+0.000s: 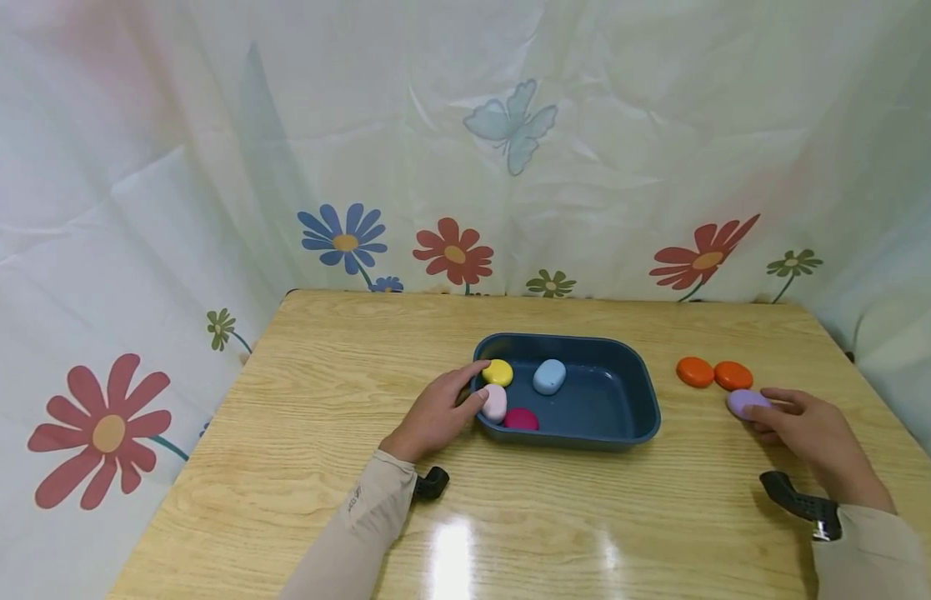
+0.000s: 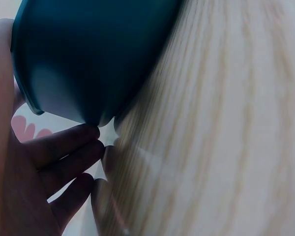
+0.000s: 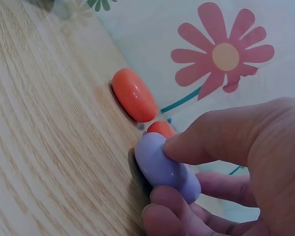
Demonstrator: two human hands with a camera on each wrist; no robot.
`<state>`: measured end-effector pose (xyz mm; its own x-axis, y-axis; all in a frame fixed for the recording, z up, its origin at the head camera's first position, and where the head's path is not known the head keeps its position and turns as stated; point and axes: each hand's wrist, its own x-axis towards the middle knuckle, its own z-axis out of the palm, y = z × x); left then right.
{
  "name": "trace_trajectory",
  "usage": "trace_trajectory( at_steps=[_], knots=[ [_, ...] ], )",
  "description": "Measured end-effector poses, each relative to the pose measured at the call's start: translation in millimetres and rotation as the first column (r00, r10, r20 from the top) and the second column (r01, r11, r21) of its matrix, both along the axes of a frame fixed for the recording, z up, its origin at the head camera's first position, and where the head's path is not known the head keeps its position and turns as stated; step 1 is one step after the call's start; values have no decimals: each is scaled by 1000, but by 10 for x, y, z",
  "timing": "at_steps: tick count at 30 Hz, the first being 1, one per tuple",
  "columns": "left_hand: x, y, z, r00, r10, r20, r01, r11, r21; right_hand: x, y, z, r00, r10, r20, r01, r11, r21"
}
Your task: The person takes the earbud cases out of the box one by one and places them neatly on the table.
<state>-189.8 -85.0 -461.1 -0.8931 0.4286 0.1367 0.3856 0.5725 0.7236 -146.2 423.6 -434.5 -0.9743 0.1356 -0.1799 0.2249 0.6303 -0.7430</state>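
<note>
My right hand (image 1: 821,429) pinches a smooth lavender pebble (image 3: 160,160) between thumb and fingers, low over the table's right side. Just beyond it lie two orange pebbles, one to the left (image 1: 694,372) and one closer (image 1: 733,375). At the left end of a dark blue tray (image 1: 585,434), my left hand (image 1: 437,414) grips the rim; in the left wrist view its fingers (image 2: 64,147) bend against the outer wall. Inside the tray are a yellow pebble (image 1: 498,372), a pale pink one (image 1: 494,403), a magenta one (image 1: 521,419) and a light blue one (image 1: 549,377).
The wooden table (image 1: 300,417) carries the tray near its middle. A flower-printed curtain (image 1: 585,167) hangs along the table's back and side edges. Black wrist straps show on the left wrist (image 1: 432,483) and on the right wrist (image 1: 803,504).
</note>
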Motion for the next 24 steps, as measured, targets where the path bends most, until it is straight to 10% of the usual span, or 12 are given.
trace_trajectory(
  at_steps=[24],
  knots=[
    [-17, -4, -12, 1000, -8, 9, 8, 1000, -4, -10, -168, 67, 954, -224, -198, 211, 974, -82]
  ],
)
